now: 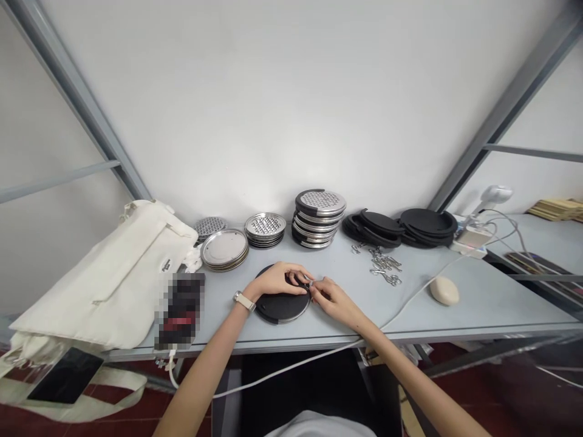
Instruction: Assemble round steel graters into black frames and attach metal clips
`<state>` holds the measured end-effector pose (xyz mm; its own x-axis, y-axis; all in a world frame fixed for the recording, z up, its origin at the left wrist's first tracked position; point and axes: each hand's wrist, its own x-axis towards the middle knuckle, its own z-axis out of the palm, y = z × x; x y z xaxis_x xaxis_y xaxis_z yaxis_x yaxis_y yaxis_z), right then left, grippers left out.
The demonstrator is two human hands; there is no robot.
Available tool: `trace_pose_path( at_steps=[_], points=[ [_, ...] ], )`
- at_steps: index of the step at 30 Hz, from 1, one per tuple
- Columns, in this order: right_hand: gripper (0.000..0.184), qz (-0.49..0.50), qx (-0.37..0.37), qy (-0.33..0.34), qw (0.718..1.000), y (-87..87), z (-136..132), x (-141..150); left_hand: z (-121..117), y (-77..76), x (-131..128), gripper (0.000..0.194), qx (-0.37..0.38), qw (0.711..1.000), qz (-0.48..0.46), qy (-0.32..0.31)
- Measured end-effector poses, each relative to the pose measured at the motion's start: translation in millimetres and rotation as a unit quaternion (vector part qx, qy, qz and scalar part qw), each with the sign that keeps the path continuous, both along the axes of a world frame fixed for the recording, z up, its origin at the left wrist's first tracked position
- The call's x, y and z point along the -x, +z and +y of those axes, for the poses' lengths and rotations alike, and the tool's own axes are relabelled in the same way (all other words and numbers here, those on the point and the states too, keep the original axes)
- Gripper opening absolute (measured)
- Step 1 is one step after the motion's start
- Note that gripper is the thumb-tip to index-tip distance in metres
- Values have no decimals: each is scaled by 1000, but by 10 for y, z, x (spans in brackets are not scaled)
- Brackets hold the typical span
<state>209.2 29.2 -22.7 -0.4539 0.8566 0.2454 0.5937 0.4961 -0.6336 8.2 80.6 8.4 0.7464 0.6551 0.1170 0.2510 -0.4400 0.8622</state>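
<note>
A black round disc (277,306) with a silvery metal rim lies flat on the table in front of me. My left hand (282,279) rests over it, its fingers curled and its thumb near the disc's right edge, gripping it there. At that same edge, the fingertips of my right hand (330,297) are pinched together and almost meet the left fingers. A tiny shiny bit shows between the fingertips, too small to name. Several small metal clips (385,262) lie loose to the right, apart from both hands.
Behind the disc stand a stack of grater discs with black rims (320,218), grater plates (265,227) and plain metal plates (225,249). Black round holders (426,227) are piled at right. A white bag (104,273), a white cable (410,300) and a cream-coloured rounded object (444,291) flank the work spot.
</note>
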Motion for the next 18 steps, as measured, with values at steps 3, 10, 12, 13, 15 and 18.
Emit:
trace_pose_path(
  at_steps=[3,10,12,13,15,18],
  points=[
    [36,-3,-15,-9,1000,3,-32,16,6,6,-2,38,1,1000,3,-3],
    [19,24,-48,-18,998,-13,-104,2,-18,54,-7,39,-4,1000,7,-7],
    [16,37,-44,-18,998,-12,-115,-3,-19,55,-6,39,2,1000,6,-8],
    [16,35,-42,-17,998,-9,-117,-4,-16,52,-5,39,3,1000,6,-9],
    [18,24,-43,-15,999,-4,-117,-4,-8,40,-5,38,0,1000,6,-10],
    [16,12,-52,-12,999,0,-117,-6,0,27,-7,38,-1,1000,6,-7]
  ],
)
